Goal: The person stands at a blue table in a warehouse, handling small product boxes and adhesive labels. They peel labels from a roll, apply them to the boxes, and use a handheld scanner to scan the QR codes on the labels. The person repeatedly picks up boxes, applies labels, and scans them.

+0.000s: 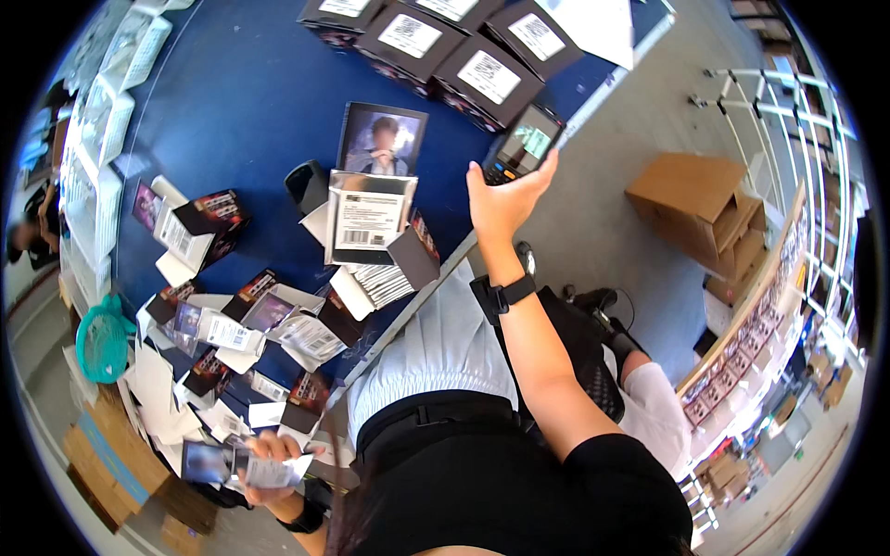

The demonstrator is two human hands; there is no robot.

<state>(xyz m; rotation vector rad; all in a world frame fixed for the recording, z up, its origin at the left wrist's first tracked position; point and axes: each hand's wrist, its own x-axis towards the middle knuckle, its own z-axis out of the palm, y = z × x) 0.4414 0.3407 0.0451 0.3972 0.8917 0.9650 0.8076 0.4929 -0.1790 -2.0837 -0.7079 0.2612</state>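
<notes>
My right hand (pixel 511 201) grips a black handheld mobile terminal (pixel 525 146) with a lit screen, over the table edge beside several dark boxes (pixel 490 76) with coded labels. At lower left, my left hand (pixel 271 467) holds a small clear-wrapped pack (pixel 268 471) with a white label; a photo card (pixel 204 461) shows beside its fingers. Between the hands, a larger clear-wrapped pack (pixel 368 219) with a barcode label lies partly over a photo card (pixel 384 137). Below it is an open box (pixel 379 285) filled with upright packs. A black rounded device (pixel 306 187) lies to its left.
Open small boxes (pixel 208 226) and loose packs (pixel 306 337) cover the lower left of the blue table (pixel 264 90). White plastic baskets (pixel 104 181) and a teal basket (pixel 103 344) stand along the left. Cardboard boxes (pixel 685 201) and a seated person (pixel 650 396) are at right.
</notes>
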